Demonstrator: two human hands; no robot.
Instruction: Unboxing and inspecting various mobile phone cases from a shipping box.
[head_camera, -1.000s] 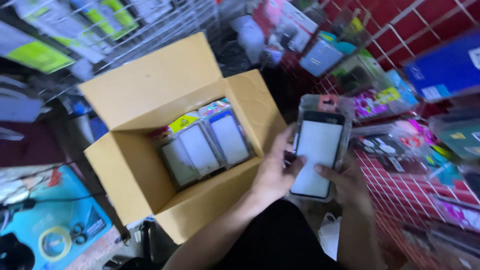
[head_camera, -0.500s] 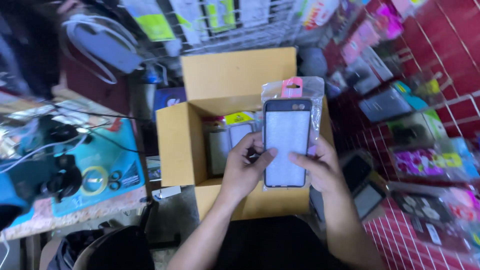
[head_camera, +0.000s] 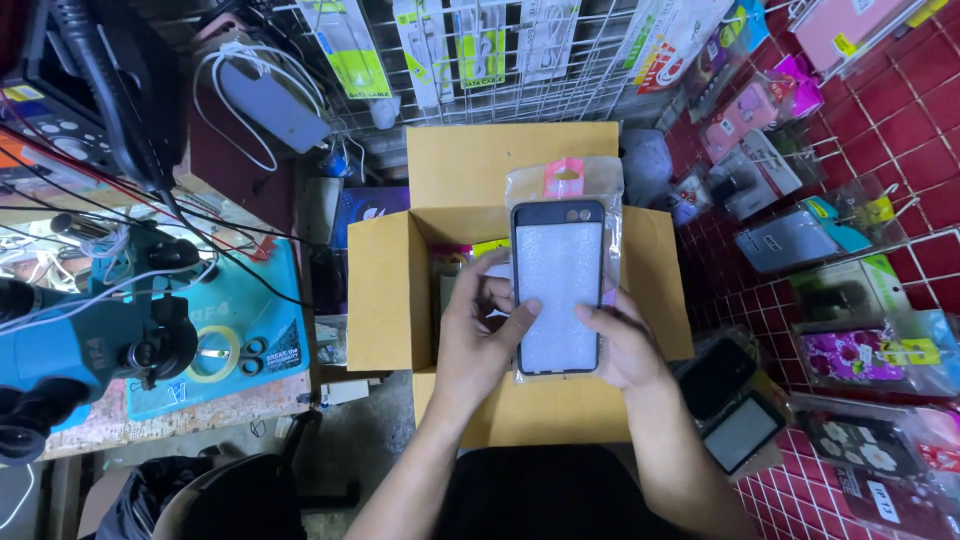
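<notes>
A red tiled wall (head_camera: 905, 130) fills the right side, hung with a white wire rack (head_camera: 900, 250) of packaged phone cases. A second wire grid (head_camera: 500, 60) runs across the top, carrying cable packs with green and white cards. At the left a worn counter (head_camera: 150, 410) holds a teal work mat (head_camera: 255, 330), a teal microscope (head_camera: 70, 350) and a tangle of black and white cables (head_camera: 150, 230). A dark monitor (head_camera: 110, 80) stands at the upper left corner.

In the middle an open cardboard box (head_camera: 385, 300) sits with its flaps spread, the far flap standing up against the grid. Packaged phone cases (head_camera: 455, 270) stand on edge inside it, mostly hidden behind the hands.

Over the box opening the person holds a phone case (head_camera: 558, 285) sealed in a clear plastic sleeve with a pink hang tab at its top. The case has a dark rim, a pale frosted back and a camera cut-out near the top edge. It is upright and faces the camera.

The left hand (head_camera: 480, 345) grips the left edge, its fingers curled behind the sleeve and the thumb pressed on the front. The right hand (head_camera: 625, 345) clasps the lower right edge, thumb on the front.
</notes>
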